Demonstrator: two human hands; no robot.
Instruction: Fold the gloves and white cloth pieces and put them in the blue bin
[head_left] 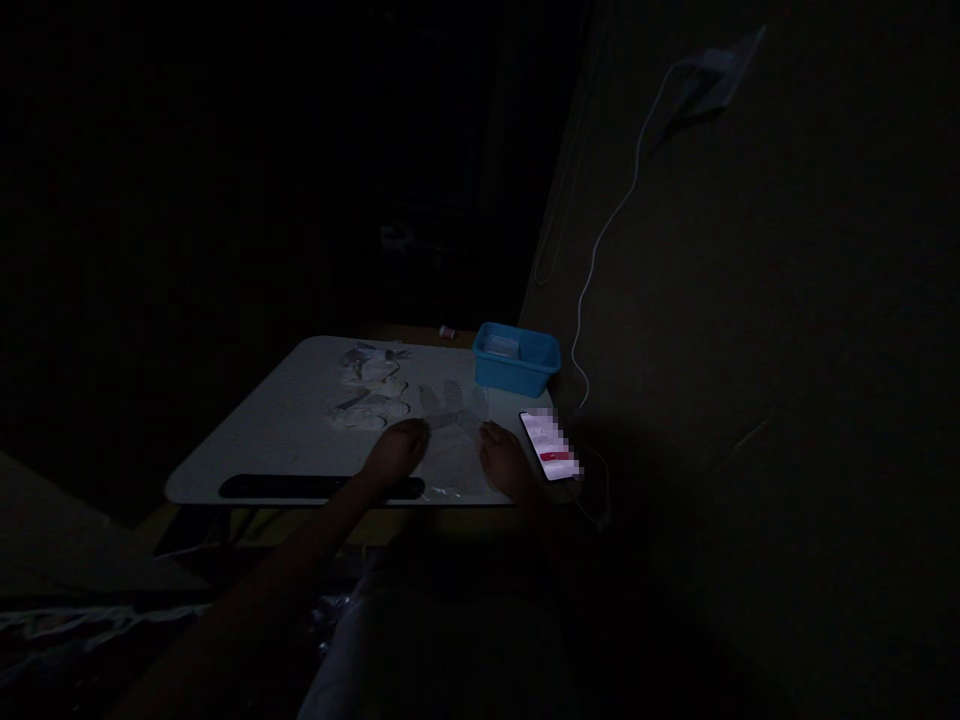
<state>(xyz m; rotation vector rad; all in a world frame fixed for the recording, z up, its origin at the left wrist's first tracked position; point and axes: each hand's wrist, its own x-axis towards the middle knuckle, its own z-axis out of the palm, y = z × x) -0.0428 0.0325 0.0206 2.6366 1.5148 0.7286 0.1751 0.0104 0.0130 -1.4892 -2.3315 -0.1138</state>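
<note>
The scene is very dark. A clear plastic glove [450,410] lies flat on a small white table [285,420], fingers pointing away from me. My left hand [397,450] rests on the table at the glove's left cuff edge, fingers curled down onto it. My right hand [504,462] presses at the glove's right edge, next to a lit phone [550,445]. Whether either hand pinches the plastic is too dim to make out.
A blue plastic tub [517,358] stands at the table's far right corner. Several pale folded pieces [371,385] lie in the middle of the table. A dark strip [315,487] runs along the front edge. A white cable [615,210] hangs from a wall socket [720,75].
</note>
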